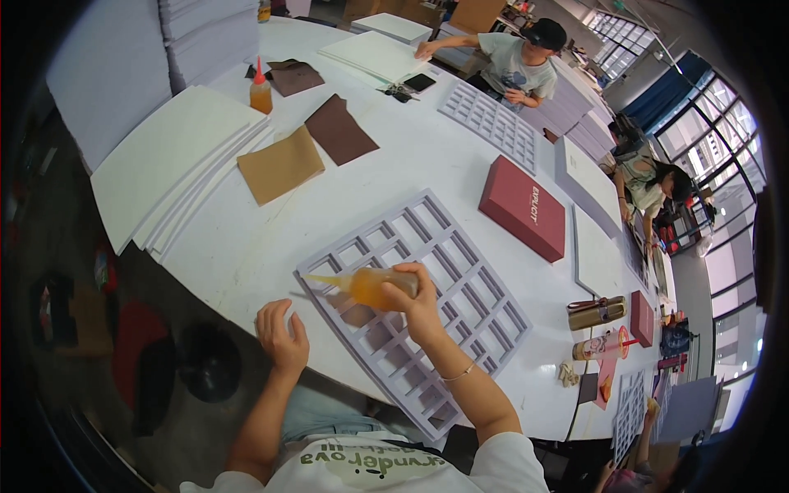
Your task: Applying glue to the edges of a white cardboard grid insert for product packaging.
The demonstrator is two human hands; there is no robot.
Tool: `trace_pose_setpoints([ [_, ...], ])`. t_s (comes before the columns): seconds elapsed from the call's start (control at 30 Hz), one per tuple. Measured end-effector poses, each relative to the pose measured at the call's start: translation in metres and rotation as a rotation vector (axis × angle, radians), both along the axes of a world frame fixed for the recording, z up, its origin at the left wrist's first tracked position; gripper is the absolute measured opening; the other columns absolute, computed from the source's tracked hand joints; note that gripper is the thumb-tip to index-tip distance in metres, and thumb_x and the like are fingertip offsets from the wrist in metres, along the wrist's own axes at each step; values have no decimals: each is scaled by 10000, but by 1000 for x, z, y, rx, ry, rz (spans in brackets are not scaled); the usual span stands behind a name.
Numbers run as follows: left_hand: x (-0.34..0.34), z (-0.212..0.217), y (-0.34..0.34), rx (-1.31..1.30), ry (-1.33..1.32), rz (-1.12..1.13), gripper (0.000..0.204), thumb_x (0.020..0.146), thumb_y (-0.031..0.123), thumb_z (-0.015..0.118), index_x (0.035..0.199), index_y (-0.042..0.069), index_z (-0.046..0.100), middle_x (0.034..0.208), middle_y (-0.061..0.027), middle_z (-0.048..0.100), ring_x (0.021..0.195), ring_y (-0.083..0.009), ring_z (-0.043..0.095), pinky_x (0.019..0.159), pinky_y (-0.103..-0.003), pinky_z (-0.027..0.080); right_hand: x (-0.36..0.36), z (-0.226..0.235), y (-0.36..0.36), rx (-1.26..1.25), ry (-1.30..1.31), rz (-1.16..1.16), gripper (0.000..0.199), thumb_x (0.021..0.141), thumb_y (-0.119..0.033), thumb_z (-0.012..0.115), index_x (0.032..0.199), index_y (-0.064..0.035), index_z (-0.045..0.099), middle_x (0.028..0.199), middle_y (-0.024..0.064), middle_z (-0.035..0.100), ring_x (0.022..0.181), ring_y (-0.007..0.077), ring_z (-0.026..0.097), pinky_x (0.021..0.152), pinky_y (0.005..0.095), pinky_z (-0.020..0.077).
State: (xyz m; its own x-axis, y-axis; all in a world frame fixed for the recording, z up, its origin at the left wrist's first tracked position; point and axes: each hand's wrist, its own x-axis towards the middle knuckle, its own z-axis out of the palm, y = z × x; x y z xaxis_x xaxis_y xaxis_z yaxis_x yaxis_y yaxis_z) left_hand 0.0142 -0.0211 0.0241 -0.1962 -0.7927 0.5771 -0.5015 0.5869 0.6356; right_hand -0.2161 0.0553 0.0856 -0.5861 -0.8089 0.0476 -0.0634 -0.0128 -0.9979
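While the right hand (417, 306) wraps its fingers round an amber-filled bottle (371, 289), the pale nozzle (330, 281) points left, over a grey grid tray (360, 347) on the white worktop (222, 267); red box (516, 215) beyond, and the left hand (283, 338) waits near the edge, fingers loosely curled, half-open.

The bottle (375, 289) is amber, the tray (374, 359) grey, the box (518, 214) maroon.
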Motion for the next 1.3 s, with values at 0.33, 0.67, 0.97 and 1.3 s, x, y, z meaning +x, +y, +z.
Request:
trace_pose_setpoints([
  [0.33, 3, -1, -1, -7, 11, 11, 220, 794, -4, 565, 1013, -19, 565, 974, -156, 595, 942, -346, 547, 833, -432, 418, -136, 22, 65, -11, 37, -517, 370, 815, -127, 702, 1115, -75, 491, 1024, 104, 559, 872, 191, 601, 627, 305, 567],
  [0.67, 3, 0, 1, 10, 0, 3, 224, 787, -11, 565, 1011, -17, 562, 959, -156, 589, 924, -338, 547, 822, -421, 426, -131, 13, 71, 48, 121, -438, 309, 815, -78, 678, 1068, -37, 505, 1012, 100, 552, 919, 162, 551, 725, 276, 519],
  [0.97, -1, -1, -1, -3, 4, -5, 211, 789, -18, 565, 1000, -31, 562, 969, -162, 591, 918, -342, 544, 813, -416, 432, -11, 11, 82, 71, 167, -43, 329, 791, -71, 708, 1054, -52, 513, 1051, 78, 555, 973, 159, 541, 852, 289, 452],
  [1.3, 1, 0, 3, 8, 45, -20, 206, 823, -49, 537, 1028, -45, 561, 995, -176, 571, 927, -322, 552, 738, -373, 503, -105, 23, 151, -12, -42, -515, 331, 812, -82, 687, 1083, -57, 500, 1015, 75, 547, 889, 157, 579, 616, 279, 563],
])
